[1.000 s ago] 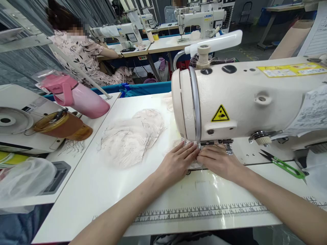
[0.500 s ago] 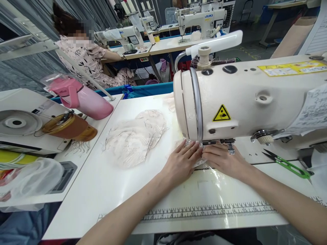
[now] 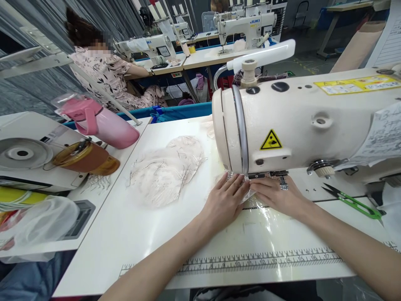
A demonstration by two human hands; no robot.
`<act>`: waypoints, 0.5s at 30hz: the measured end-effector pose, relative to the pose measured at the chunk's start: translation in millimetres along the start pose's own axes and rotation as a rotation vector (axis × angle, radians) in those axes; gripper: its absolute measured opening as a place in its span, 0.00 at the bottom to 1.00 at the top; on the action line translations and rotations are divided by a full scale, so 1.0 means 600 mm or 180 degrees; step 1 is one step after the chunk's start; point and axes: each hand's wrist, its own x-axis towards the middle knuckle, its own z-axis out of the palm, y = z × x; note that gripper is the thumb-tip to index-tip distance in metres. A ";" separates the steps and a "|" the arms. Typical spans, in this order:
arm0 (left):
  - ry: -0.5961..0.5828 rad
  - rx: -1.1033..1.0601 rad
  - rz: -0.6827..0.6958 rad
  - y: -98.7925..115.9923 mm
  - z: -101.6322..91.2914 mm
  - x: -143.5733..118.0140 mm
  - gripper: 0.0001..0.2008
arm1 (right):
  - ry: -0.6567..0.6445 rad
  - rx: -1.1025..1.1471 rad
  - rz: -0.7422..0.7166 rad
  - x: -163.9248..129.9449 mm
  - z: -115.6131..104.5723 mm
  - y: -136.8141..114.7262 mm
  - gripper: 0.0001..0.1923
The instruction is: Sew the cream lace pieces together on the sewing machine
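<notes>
Flat on the white tabletop (image 3: 131,234), left hand (image 3: 226,200) and right hand (image 3: 272,195), fingers extended, pressing a small lace piece (image 3: 247,195) between them, directly beneath the sewing machine (image 3: 300,121) head, both equally near.

The sewing machine (image 3: 300,121) stood on the table (image 3: 125,225), right of a fabric pile (image 3: 166,171). Both hands lay side by side before its head, left hand (image 3: 227,200) touching right hand (image 3: 275,196). Snips (image 3: 354,201) lay further right.
</notes>
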 end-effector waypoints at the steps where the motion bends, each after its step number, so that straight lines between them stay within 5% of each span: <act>1: 0.0000 0.0014 -0.0012 0.001 0.000 0.001 0.20 | 0.0009 -0.0001 -0.0010 0.002 -0.005 0.000 0.12; 7: -0.0015 0.0104 -0.0052 0.003 0.000 0.002 0.20 | 0.0173 -0.0043 -0.0026 0.011 -0.021 -0.001 0.14; 15: -0.0027 0.0157 0.0523 -0.016 0.000 -0.011 0.20 | 0.0185 -0.0528 -0.0237 0.005 0.006 -0.004 0.08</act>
